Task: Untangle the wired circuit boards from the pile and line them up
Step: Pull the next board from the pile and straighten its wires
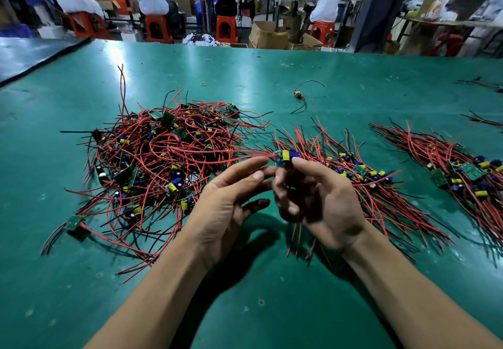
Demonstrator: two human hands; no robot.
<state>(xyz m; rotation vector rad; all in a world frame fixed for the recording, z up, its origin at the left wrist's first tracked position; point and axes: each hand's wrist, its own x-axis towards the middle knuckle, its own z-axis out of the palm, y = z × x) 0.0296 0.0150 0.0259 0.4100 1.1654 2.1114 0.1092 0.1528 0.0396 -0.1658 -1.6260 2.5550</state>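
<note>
Single head-worn view, wide-angle, edges bowed. It looks forward and down over the green bench [340, 82] from its near side. Close in: both forearms enter from the bottom edge, and left hand [226, 207] and right hand [324, 204] sit mid-frame. The circuit board [285, 156] pinched in the right hand lands near frame centre. The bench's far edge crosses the top quarter, with red stools [158, 28] beyond it.
</note>
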